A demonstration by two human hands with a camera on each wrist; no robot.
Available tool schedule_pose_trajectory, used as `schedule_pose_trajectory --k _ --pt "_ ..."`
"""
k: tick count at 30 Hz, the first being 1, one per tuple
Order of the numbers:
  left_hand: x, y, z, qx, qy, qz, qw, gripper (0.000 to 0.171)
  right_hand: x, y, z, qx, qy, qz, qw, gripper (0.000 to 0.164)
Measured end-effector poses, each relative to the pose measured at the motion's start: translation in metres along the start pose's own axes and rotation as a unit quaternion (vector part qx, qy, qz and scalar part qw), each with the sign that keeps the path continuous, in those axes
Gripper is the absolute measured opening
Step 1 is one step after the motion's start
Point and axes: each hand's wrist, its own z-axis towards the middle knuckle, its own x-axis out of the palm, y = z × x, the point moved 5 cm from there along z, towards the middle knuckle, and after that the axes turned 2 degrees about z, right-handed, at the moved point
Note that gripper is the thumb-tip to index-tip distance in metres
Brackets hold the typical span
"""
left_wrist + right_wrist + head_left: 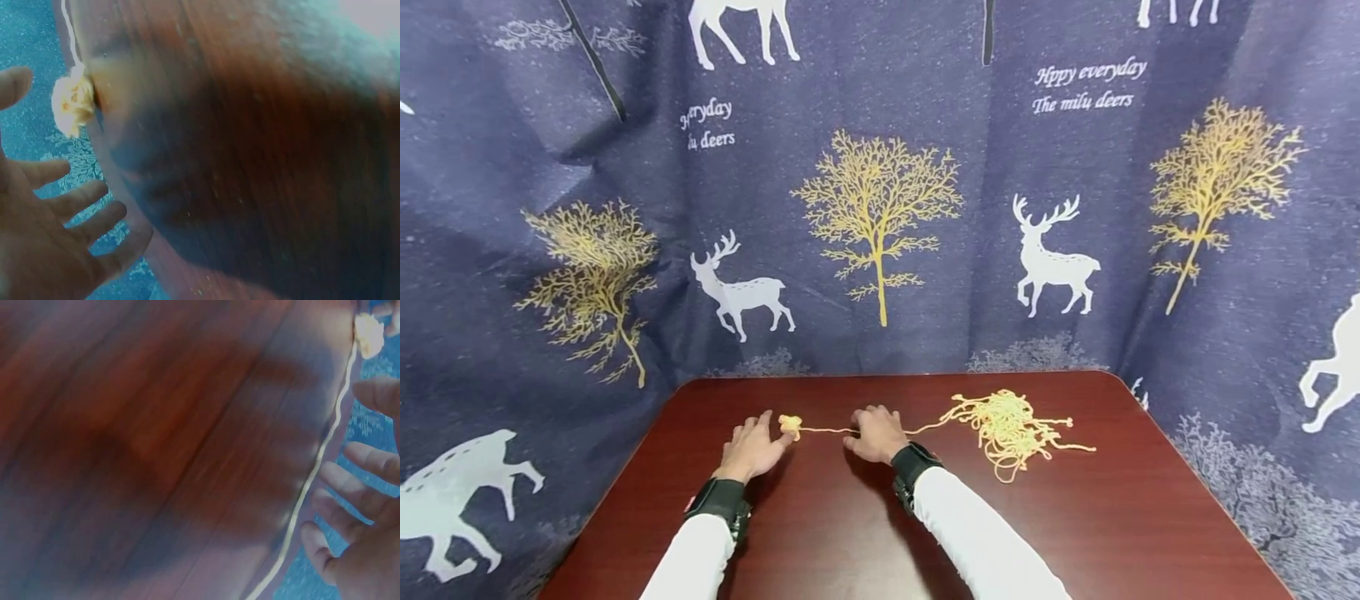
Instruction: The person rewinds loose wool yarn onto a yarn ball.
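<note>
A small yellow cord bundle (790,425) lies on the table near its far side. My left hand (752,450) is just left of it with fingers spread. In the left wrist view the bundle (73,105) appears beyond the thumb and fingers (81,201), with nothing in the palm. A single cord strand (826,430) runs right from the bundle, passes at my right hand (878,433) and reaches a loose tangled cord pile (1007,421). The right wrist view has the right hand's fingers (353,487) loosely extended beside the strand (322,450); whether they touch it, I cannot tell.
The dark red wooden table (820,533) has rounded far corners. Close behind it hangs a blue curtain (917,250) printed with deer and trees. Black wrist bands (722,500) sit over the white sleeves (977,525).
</note>
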Motion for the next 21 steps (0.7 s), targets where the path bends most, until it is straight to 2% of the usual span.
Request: schedule_pose_trajectory --k 10,14,18,21 --pt "0.005 -0.014 0.014 0.021 -0.014 -0.018 0.9995 0.069 0.020 0.039 0.026 -0.022 0.019 -0.028 0.999 0.038" --pt "0.007 -0.017 0.017 0.032 -0.024 -0.033 0.9987 0.058 0.030 0.046 0.032 -0.032 0.004 -0.034 0.999 0.028" --pt "0.009 -0.018 0.020 0.049 -0.053 -0.045 0.9964 0.046 0.029 0.048 0.034 -0.041 -0.019 -0.034 0.998 0.007" --pt "0.010 -0.017 0.022 0.060 -0.074 -0.060 0.9936 0.040 0.027 0.050 0.035 -0.046 -0.016 -0.036 0.998 0.012"
